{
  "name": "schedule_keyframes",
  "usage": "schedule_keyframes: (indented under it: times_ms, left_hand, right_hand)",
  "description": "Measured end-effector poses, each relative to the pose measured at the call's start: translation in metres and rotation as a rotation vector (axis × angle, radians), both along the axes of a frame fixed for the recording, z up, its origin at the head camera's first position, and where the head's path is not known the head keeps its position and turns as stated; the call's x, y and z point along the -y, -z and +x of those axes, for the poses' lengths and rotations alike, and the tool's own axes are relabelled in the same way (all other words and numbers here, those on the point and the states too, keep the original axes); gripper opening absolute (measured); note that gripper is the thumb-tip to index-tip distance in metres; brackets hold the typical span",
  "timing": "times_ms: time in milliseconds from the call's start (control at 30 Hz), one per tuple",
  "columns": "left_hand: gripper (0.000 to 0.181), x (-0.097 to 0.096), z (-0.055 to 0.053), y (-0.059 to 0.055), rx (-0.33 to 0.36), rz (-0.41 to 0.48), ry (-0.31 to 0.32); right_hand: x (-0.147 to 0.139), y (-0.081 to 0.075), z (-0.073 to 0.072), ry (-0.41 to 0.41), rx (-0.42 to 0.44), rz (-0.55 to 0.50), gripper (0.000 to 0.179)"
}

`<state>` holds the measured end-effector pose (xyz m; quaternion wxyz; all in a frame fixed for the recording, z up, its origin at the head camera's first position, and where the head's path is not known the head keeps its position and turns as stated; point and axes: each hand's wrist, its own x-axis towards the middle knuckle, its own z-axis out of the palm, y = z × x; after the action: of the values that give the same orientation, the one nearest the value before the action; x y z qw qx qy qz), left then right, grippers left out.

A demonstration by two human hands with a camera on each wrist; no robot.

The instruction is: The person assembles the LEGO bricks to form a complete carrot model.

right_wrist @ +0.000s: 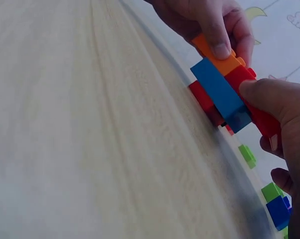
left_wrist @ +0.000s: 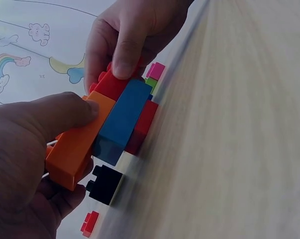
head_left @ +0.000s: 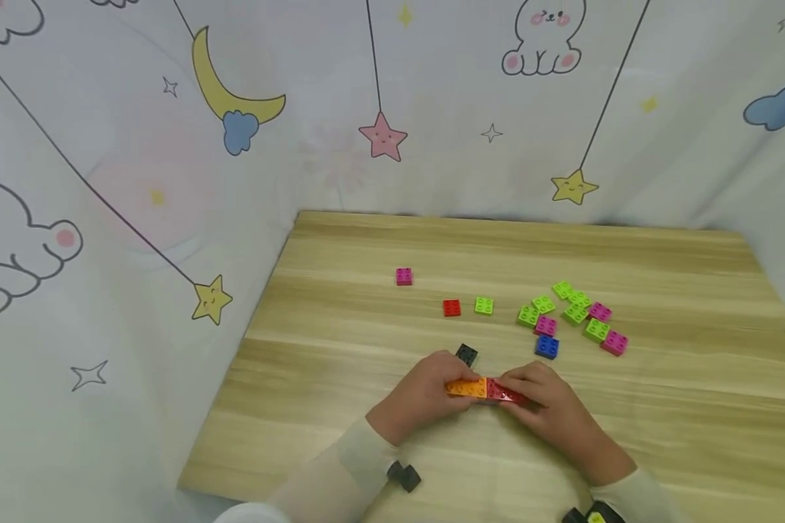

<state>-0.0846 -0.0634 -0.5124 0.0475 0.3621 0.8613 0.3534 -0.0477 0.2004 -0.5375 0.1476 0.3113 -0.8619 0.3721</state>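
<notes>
My left hand (head_left: 425, 390) pinches an orange building brick (head_left: 466, 388) between thumb and fingers. With the thumb on its near side, my right hand (head_left: 552, 403) grips a red brick (head_left: 501, 391) end to end with the orange one. Both sit in the top row of a small stack. Under them a blue brick (left_wrist: 125, 117) spans the joint, and another red brick (left_wrist: 142, 130) forms the bottom layer at the table. Just behind the left hand lies a small black brick (head_left: 467, 354), partly hidden by that hand in the head view.
The wooden table (head_left: 340, 305) bears a small red brick (head_left: 452, 308), a lime brick (head_left: 484, 306) and a magenta brick (head_left: 403, 276) behind the hands. Back right lie several lime and magenta bricks with a blue brick (head_left: 546, 346). A printed curtain (head_left: 445, 174) rises behind.
</notes>
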Motion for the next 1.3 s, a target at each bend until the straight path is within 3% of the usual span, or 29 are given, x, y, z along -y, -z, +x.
schedule_keyframes:
  times_ms: [267, 467, 533, 667, 767, 933, 1067, 1200, 1300]
  left_hand:
    - [0.029, 0.000, 0.001, 0.002, -0.012, 0.026, -0.001]
    - [0.030, 0.000, 0.004, 0.003, -0.014, 0.010, 0.008]
    - [0.030, 0.000, 0.003, 0.004, -0.023, 0.009, 0.000]
    - [0.029, 0.000, 0.002, 0.006, -0.029, 0.010, -0.011]
    - [0.029, 0.001, 0.001, 0.006, -0.023, 0.011, -0.011]
    - [0.028, 0.001, 0.000, 0.006, -0.022, 0.018, -0.012]
    - [0.029, 0.001, -0.001, 0.007, -0.014, 0.028, -0.012]
    - [0.029, 0.001, -0.001, 0.007, -0.008, 0.031, -0.010]
    - [0.029, 0.000, -0.001, 0.007, -0.013, 0.027, -0.006]
  right_hand:
    - [0.005, 0.003, 0.004, 0.046, 0.056, -0.019, 0.038]
    - [-0.002, 0.007, 0.005, 0.074, 0.069, -0.047, 0.046]
    - [-0.012, 0.006, -0.002, 0.157, 0.055, -0.083, 0.048]
    - [-0.036, 0.004, -0.020, 0.398, 0.043, -0.101, 0.049]
    - [-0.047, 0.005, -0.030, 0.474, 0.078, 0.005, 0.045]
    - [-0.051, 0.010, -0.036, 0.463, 0.094, 0.121, 0.041]
    - [-0.050, 0.008, -0.036, 0.458, 0.089, 0.103, 0.037]
    - [-0.047, 0.000, -0.025, 0.382, 0.076, -0.055, 0.039]
    - [-0.043, -0.006, -0.012, 0.233, 0.053, -0.197, 0.049]
